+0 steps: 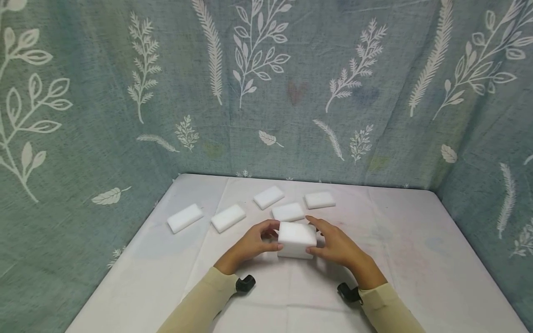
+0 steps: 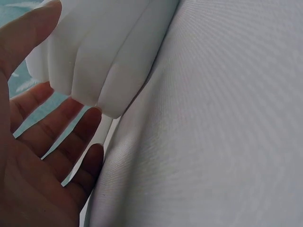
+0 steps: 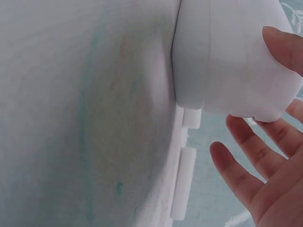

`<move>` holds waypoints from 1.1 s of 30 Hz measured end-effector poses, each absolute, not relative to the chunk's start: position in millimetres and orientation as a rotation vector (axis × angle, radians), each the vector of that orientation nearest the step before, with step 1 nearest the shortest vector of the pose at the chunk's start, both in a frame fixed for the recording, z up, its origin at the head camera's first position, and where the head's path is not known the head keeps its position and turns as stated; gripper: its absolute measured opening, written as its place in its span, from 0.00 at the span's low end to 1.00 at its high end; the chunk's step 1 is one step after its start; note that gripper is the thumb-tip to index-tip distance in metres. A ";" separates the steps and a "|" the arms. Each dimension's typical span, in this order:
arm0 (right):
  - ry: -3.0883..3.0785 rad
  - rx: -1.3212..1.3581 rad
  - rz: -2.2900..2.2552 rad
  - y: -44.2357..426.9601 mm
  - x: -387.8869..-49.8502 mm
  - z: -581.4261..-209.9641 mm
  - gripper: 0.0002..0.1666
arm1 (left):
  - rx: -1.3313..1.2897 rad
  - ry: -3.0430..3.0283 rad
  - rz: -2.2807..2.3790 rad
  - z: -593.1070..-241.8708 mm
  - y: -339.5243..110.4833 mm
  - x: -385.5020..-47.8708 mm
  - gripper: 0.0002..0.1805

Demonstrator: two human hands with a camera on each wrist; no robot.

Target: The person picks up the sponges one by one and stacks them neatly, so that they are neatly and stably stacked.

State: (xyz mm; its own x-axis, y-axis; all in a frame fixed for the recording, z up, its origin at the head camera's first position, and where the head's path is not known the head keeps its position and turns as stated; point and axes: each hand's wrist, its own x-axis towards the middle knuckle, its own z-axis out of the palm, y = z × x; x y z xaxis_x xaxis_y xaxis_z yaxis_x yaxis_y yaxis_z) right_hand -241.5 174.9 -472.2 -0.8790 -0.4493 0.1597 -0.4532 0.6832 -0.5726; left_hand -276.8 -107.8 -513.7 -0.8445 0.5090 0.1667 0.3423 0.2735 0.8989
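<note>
A stack of white sponges [image 1: 297, 239], several flat blocks one on another, stands on the white-covered table in the middle of the head view. My left hand [image 1: 254, 243] holds its left end, thumb on the near side and fingertips at the end. From the right, my right hand [image 1: 333, 243] holds the opposite end in the same way. Layer seams show in the stack [image 2: 109, 52] in the left wrist view, where its bottom rests on the cloth. The right wrist view has the right thumb [image 3: 286, 49] against the stack [image 3: 227, 56].
Behind the stack lies a single white sponge [image 1: 288, 212]. Others lie apart: one at the far right [image 1: 319, 200], one at the back [image 1: 268, 197], and two sponges to the left [image 1: 228, 218]. Leaf-patterned green cloth [image 1: 266, 138] walls the table [image 1: 416, 259] on three sides.
</note>
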 end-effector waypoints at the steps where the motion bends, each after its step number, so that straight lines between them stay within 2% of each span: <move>1: -2.880 0.766 0.979 175.3 -241.7 -472.1 0.51 | 0.802 2.379 1.617 -513.4 -107.1 -277.2 0.32; 29: -2.852 0.787 1.022 182.6 -244.3 -471.5 0.53 | 0.784 2.373 1.634 -520.0 -106.7 -282.0 0.34; 33: -2.824 0.809 1.068 187.8 -246.3 -470.2 0.48 | 0.796 2.381 1.640 -518.3 -107.4 -280.9 0.34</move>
State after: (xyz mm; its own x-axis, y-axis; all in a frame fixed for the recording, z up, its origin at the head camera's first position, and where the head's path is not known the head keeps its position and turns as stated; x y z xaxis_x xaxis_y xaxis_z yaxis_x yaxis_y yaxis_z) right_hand -246.3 187.8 -470.2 -0.8657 -0.4624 0.1916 -0.4734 0.6323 -0.6133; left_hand -280.9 -107.4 -518.3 -0.8497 0.4970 0.1759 0.3416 0.2647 0.9018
